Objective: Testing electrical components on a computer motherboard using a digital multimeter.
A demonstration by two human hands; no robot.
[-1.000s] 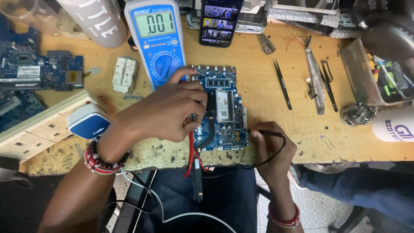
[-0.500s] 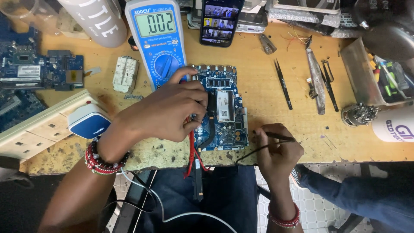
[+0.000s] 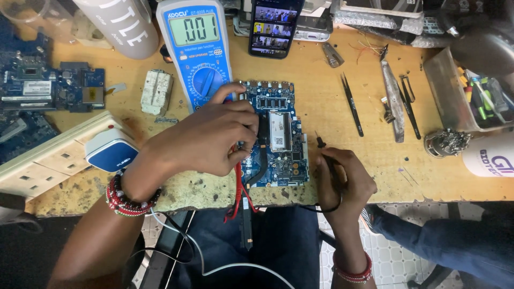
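Right hand (image 3: 342, 179) has lifted its black probe (image 3: 326, 155) off the circuit board (image 3: 281, 139), fingers closed around it; left hand (image 3: 206, 139) stays pressing the red probe (image 3: 238, 182), fingers pinched.

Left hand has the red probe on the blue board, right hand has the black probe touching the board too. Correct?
Not quite. The left hand does hold the red probe on the blue board, but in the head view the right hand holds the black probe off the board, its tip over the bare table.

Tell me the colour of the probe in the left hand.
Red: the probe runs down from under the left hand over the circuit board. The head view shows it.
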